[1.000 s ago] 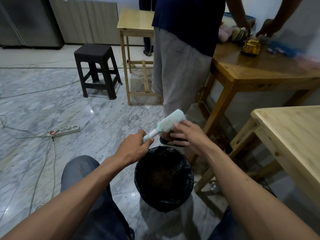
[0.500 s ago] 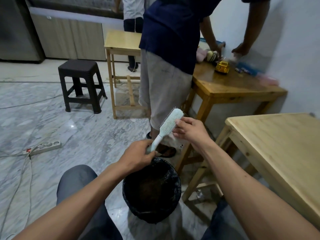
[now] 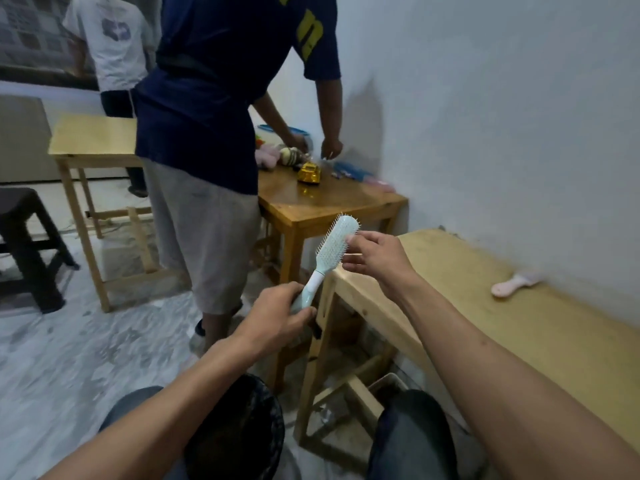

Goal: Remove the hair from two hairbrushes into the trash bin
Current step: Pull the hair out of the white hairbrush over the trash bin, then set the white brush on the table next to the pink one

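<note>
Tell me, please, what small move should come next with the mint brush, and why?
Probably set the mint brush on the light wooden table and reach for the pink brush: its bristles look free of hair, the left hand grips the handle, and the right hand touches its head.

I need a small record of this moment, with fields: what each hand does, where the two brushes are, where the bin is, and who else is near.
left hand: grips the handle of the mint-green hairbrush
right hand: fingers at the brush head, bristle side
mint-green hairbrush: held up, tilted, above the near corner of the light wooden table
pink hairbrush: lies on the light wooden table, near the wall
trash bin: black-lined, on the floor between the knees
bystander: stands at the darker wooden table
</note>
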A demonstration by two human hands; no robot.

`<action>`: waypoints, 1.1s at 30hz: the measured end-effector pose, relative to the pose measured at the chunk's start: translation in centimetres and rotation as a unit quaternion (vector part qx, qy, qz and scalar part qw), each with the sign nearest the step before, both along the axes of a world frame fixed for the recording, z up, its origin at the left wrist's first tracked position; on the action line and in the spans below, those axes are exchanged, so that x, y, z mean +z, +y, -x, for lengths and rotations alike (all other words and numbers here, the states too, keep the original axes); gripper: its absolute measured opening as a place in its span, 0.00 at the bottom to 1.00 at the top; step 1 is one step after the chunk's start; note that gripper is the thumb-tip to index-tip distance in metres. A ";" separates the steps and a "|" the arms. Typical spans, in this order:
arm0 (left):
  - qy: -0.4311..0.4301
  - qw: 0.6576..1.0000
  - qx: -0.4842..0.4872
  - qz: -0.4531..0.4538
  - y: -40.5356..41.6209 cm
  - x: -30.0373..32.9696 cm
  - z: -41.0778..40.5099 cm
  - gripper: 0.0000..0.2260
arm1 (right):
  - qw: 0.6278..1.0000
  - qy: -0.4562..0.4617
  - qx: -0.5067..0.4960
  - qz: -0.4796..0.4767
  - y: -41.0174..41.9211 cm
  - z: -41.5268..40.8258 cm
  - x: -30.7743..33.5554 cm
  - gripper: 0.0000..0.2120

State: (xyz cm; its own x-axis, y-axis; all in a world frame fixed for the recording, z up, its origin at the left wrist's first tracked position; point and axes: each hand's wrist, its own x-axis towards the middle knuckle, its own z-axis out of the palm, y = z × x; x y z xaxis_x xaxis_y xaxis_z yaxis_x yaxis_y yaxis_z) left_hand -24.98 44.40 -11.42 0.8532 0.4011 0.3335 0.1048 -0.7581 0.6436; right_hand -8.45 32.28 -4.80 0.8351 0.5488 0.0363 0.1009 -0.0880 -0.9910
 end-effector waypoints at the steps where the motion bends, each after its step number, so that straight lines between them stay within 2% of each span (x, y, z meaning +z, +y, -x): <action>1: -0.003 1.000 -0.020 0.003 -0.8 0.5 -0.9 0.14 | 1.000 -0.004 -0.017 -0.001 -1.2 -0.7 0.5 0.02; 5: -0.012 0.997 -0.071 -0.004 -4.3 2.2 -5.1 0.13 | 0.997 -0.005 -0.079 -0.004 -6.1 -3.5 2.0 0.11; 11: 0.018 0.990 -0.137 -0.012 -11.1 4.0 -11.2 0.11 | 0.989 0.009 -0.150 0.006 -14.5 -5.5 4.0 0.08; 16: 0.029 0.976 -0.211 -0.036 -16.8 4.4 -15.4 0.15 | 0.979 0.028 -0.195 0.045 -21.6 -7.2 4.1 0.15; 26: 0.077 0.953 -0.283 -0.079 -25.8 4.1 -22.9 0.12 | 0.921 0.077 -0.372 0.089 -29.8 -14.2 0.8 0.10; 33: 0.069 0.949 -0.291 -0.098 -29.1 3.9 -28.8 0.13 | 0.898 0.080 -0.404 0.157 -32.2 -20.4 -0.1 0.07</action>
